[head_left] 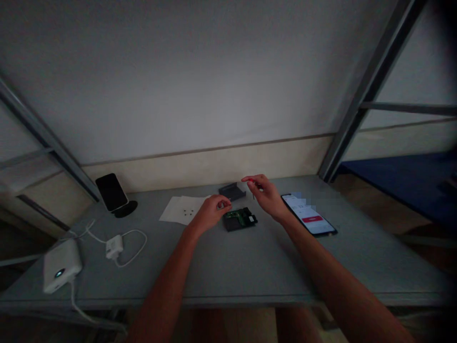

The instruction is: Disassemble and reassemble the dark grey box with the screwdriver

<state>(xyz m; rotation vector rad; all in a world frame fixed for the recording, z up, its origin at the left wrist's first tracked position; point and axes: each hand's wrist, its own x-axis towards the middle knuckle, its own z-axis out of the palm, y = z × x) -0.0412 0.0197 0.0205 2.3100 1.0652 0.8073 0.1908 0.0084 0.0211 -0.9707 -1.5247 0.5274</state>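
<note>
In the middle of the table lies a black plastic device (240, 221) with a green circuit board showing in its open case. My left hand (213, 209) is at the device's left upper edge, thumb and fingers pinched together; whatever they hold is too small to make out. Above and to the right of the device, my right hand (265, 194) is closed around a small screwdriver (253, 181) with a red handle, its thin shaft pointing down. Behind the device rests a dark cover (233, 191). Several tiny dark screws (188, 212) lie on white paper (173, 209) to the left.
A phone (310, 215) with a lit screen lies at the right. At the left are a dark phone (111, 191) on a stand, a white charger (114, 247) with its cable, and a white power bank (62, 267). A wall and metal frame posts border the table (228, 271).
</note>
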